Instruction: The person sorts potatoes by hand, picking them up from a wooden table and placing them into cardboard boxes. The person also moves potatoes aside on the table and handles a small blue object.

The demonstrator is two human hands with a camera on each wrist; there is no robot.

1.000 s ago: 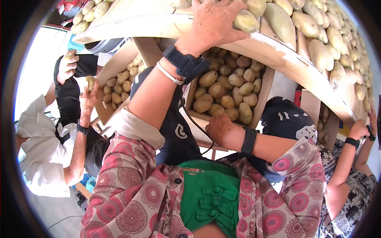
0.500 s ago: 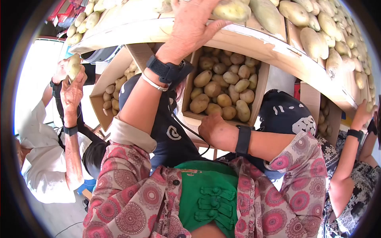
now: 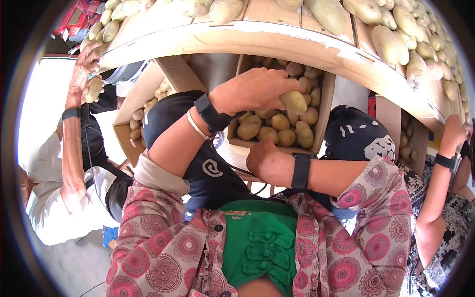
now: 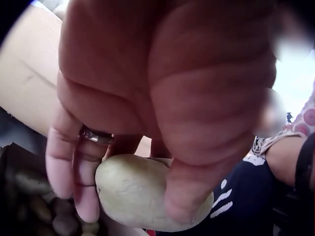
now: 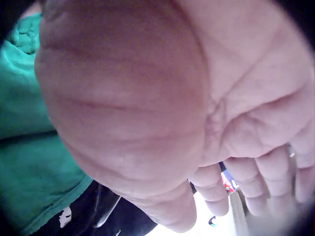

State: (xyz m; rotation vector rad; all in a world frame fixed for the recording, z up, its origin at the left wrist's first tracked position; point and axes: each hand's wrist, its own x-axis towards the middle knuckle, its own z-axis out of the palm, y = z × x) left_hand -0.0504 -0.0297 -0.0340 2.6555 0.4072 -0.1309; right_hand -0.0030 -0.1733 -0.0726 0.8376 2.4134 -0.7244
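Note:
In the head view my left hand (image 3: 255,91) pinches a pale yellow potato (image 3: 295,102) over the cardboard box (image 3: 324,111) between the knees. The left wrist view has the potato (image 4: 135,189) between thumb and fingers, with a ring (image 4: 96,136) on one finger. Several browner potatoes (image 3: 279,122) fill that box, partly hidden beneath the hand. My right hand (image 3: 264,157) hangs at the near edge of the box, holding nothing. Its fingers (image 5: 248,179) are loosely bent in the right wrist view.
A wooden tabletop (image 3: 272,17) with a curved-looking front edge bears many potatoes, thickest at the right. Another box (image 3: 129,141) of potatoes stands to the left, and one (image 3: 388,116) to the right. A person (image 3: 59,193) at left holds a potato; another (image 3: 440,198) sits at right.
My left hand has come down from the tabletop, bringing a potato over the box. The right hand has barely moved. The person at left has shifted both hands.

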